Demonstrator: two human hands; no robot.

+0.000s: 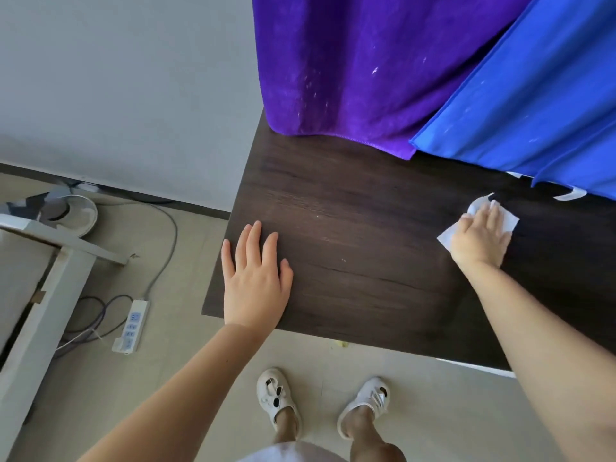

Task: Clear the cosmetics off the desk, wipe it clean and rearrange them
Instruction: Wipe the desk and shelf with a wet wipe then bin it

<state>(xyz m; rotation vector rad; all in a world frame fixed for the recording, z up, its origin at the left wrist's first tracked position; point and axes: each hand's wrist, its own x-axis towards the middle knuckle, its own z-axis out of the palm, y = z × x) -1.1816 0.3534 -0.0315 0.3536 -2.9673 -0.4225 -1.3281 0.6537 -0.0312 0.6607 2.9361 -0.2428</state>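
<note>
— What's at the left of the frame?
— Grey wall, tiled floor (186, 358), a power strip (130, 326).
— And the dark tabletop (360, 248)?
— Left hand (255, 281) flat on it, fingers spread. At right, the right hand (481, 236) presses a white wipe (446, 235) flat, below purple and blue cloths.

Soft, even daylight fills the wide-angle frame, casting only faint shadows under the hands. A pale sheen glazes the dark desk (350, 228) near its middle. Straight lines bow toward the edges; the forearms at the bottom corners stretch and soften slightly.
</note>
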